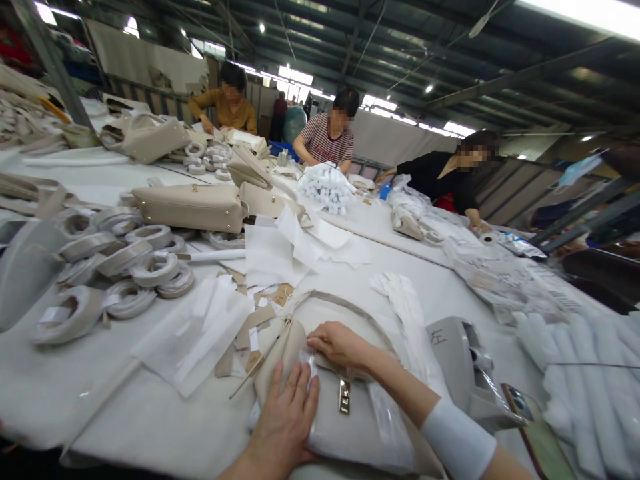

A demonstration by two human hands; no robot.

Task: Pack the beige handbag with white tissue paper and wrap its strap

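A beige handbag [327, 427] lies in front of me on the white table, its strap arching away from me. Clear plastic film covers part of its front, next to a metal clasp [344, 395]. My left hand [293, 407] rests flat on the bag's left side, fingers stretched out. Near the top edge of the bag, my right hand [340, 343] has its thumb and fingers pinched together; what is between them is too small to make out. A thin cord with a tassel-like end [255, 367] hangs off the bag's left side.
Rolled straps [155, 270] pile up at left, behind them another beige bag [190, 207]. White paper sheets [195, 333] and tags lie nearby. At right are a tape dispenser [460, 367], a phone [517, 402] and white padding rolls [590, 387]. Several people work across the table.
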